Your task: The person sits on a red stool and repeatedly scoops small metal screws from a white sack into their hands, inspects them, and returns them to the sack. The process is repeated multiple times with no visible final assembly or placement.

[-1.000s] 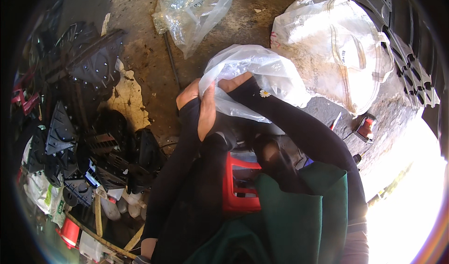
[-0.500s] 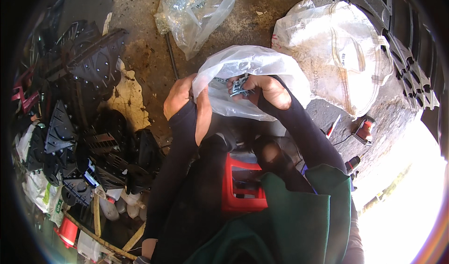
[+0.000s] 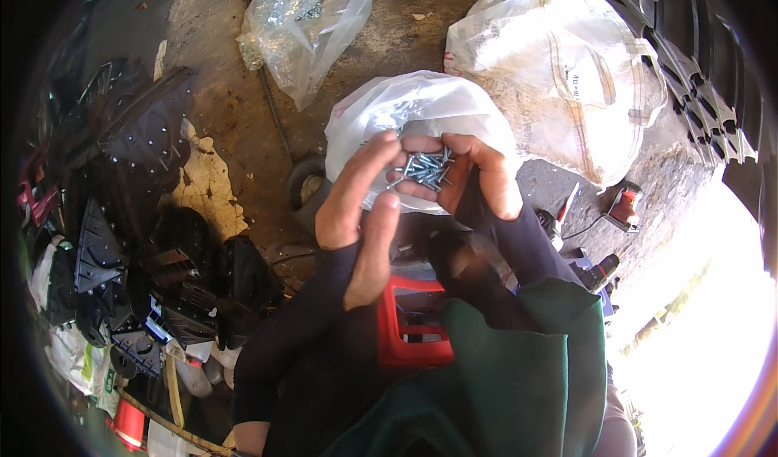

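Observation:
A heap of silvery-blue screws rests in the cupped palm and fingers of my right hand. My left hand is just to the left, its thumb and fingers stretched apart, with the fingertips close by the heap or touching its edge. I cannot see anything held in that hand. Under and behind both hands is a whitish plastic bag with its mouth open. The hands partly cover what lies inside it.
A clear plastic bag of small shiny parts lies at the far left, a white woven sack at the far right. Black plastic parts pile up on the left. A red stool is between my legs. A red-and-black tool lies right.
My right hand has turned up so the screws show in its palm. My left hand has let go of the bag's rim and moved right, beside the screws.

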`<state>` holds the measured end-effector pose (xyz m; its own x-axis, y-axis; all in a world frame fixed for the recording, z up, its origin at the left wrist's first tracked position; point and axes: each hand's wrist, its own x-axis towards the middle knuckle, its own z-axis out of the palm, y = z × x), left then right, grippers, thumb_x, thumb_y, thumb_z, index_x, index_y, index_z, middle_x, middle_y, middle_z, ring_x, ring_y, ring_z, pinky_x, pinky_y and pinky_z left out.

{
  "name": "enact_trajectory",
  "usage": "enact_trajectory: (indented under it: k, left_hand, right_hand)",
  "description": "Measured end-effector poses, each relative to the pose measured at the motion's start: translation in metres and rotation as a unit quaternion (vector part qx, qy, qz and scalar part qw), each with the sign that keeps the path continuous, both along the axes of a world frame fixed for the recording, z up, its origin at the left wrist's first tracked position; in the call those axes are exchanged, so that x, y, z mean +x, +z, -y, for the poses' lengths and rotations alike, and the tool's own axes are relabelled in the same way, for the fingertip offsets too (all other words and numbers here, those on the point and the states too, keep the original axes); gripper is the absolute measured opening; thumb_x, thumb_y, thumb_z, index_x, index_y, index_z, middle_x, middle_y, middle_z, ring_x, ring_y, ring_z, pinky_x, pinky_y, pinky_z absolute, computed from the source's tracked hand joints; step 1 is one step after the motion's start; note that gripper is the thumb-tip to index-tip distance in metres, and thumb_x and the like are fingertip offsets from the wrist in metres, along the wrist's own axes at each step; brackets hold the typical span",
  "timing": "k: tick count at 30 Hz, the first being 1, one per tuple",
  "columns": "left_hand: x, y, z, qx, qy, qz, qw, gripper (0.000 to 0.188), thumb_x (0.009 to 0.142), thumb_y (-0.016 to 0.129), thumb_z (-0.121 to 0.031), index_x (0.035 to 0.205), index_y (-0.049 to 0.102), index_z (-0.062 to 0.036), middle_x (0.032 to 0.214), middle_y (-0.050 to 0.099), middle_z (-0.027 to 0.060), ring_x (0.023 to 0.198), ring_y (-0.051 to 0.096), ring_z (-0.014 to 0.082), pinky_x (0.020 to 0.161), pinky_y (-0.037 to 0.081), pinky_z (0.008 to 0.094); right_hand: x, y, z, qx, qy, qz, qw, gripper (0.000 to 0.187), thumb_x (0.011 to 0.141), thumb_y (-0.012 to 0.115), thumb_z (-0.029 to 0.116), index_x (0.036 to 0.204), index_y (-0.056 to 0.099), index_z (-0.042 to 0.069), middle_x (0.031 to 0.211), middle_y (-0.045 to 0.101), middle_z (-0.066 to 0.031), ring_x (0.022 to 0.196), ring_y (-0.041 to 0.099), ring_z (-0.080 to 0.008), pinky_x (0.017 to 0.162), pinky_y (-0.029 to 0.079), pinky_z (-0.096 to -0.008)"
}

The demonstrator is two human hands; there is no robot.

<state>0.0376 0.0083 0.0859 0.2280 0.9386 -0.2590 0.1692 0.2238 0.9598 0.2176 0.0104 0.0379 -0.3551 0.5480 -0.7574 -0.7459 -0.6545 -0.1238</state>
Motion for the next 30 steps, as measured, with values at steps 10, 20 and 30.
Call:
enact_trajectory:
  k: [10,20,30]
  left_hand:
    - [0.005,-0.002,-0.015,-0.375,0.028,0.377,0.846,0.057,0.107,0.036,-0.042,0.135,0.049,0.0057,0.123,0.060,0.0154,0.117,0.056,0.0209,0.098,0.046,0.0391]
    - [0.009,-0.011,-0.018,-0.465,0.120,0.412,0.775,0.051,0.106,0.037,-0.037,0.131,0.051,0.0054,0.124,0.063,0.0156,0.115,0.059,0.0265,0.098,0.046,0.0400]
    - [0.018,-0.015,-0.026,-0.478,0.114,0.448,0.747,0.051,0.106,0.038,-0.036,0.130,0.051,0.0079,0.122,0.062,0.0160,0.114,0.060,0.0246,0.101,0.045,0.0411]
  right_hand:
    - [-0.007,0.075,0.003,0.063,-0.004,0.032,0.997,0.060,0.088,0.049,0.030,0.131,0.050,-0.012,0.129,0.057,-0.0251,0.117,0.059,-0.0346,0.103,0.047,-0.0453]
    - [-0.010,0.087,0.005,0.076,0.015,0.066,0.995,0.069,0.090,0.049,0.041,0.137,0.050,-0.008,0.139,0.050,-0.0213,0.130,0.047,-0.0298,0.112,0.033,-0.0400]
    - [-0.004,0.092,-0.003,0.094,0.039,0.110,0.989,0.085,0.099,0.030,0.063,0.134,0.053,-0.011,0.137,0.053,-0.0212,0.128,0.048,-0.0318,0.110,0.033,-0.0442]
